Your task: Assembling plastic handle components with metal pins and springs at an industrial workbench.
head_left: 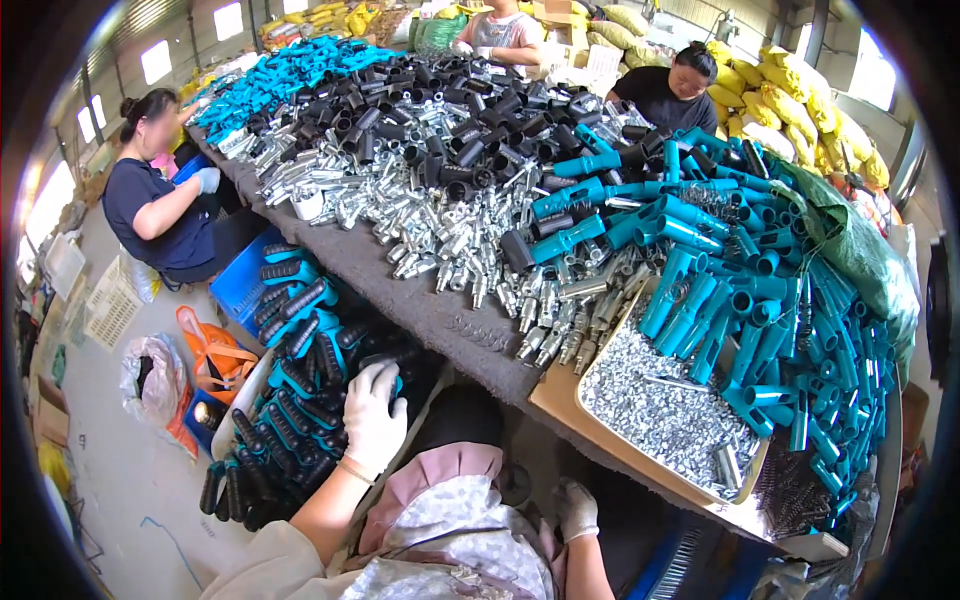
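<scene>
In a white work glove, my left hand [374, 422] reaches over a heap of black and teal ribbed handles [290, 425] to the left of my lap. Its fingers close around one black and teal handle [398, 384], which they partly cover. My right hand [578, 510], also gloved, hangs low beside my lap, below the table edge. Its fingers are partly in shadow, and whether they hold anything is not visible. Closest to that hand is a blue bin [655, 570] with metal parts in it.
The table [340, 255] bears piles of silver metal fittings [450, 220], black sleeves [470, 130] and teal tubes [770, 270]. A tray of small metal pieces [660, 400] sits at its near edge. Several people work around it. An orange bag [215, 350] lies on the floor.
</scene>
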`<state>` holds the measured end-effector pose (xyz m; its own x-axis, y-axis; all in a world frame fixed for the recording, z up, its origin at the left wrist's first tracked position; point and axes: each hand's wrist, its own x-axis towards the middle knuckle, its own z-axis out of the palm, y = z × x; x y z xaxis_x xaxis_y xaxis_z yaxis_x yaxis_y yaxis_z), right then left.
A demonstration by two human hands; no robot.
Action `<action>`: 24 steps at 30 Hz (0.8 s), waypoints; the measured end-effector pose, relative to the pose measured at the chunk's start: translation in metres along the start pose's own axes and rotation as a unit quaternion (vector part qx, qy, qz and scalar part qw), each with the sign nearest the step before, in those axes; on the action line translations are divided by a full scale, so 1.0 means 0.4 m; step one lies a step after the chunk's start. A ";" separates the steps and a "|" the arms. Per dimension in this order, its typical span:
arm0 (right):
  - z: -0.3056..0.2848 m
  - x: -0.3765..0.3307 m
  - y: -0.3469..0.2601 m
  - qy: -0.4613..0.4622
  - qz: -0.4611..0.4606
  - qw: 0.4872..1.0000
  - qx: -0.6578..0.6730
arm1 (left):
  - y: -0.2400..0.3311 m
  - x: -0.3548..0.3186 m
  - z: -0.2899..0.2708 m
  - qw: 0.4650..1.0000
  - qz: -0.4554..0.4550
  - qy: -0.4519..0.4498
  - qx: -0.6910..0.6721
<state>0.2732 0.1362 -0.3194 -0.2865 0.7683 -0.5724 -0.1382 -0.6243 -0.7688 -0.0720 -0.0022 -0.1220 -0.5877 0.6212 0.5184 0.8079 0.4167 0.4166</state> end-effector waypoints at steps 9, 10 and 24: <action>0.042 -0.033 -0.037 -0.021 0.005 0.999 -0.038 | -0.017 -0.041 0.140 0.949 0.302 -0.092 0.016; 0.027 -0.025 -0.026 -0.011 0.016 0.999 -0.029 | 0.011 -0.029 0.151 0.952 0.293 -0.087 0.012; 0.041 -0.027 -0.013 0.023 -0.012 0.996 -0.090 | 0.015 0.083 0.251 0.953 0.100 -0.270 0.092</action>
<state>0.2615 0.1287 -0.3046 -0.2399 0.7913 -0.5625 0.0285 -0.5734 -0.8188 -0.0824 0.0875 -0.1775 -0.3538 0.9306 0.0937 0.9246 0.3329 0.1853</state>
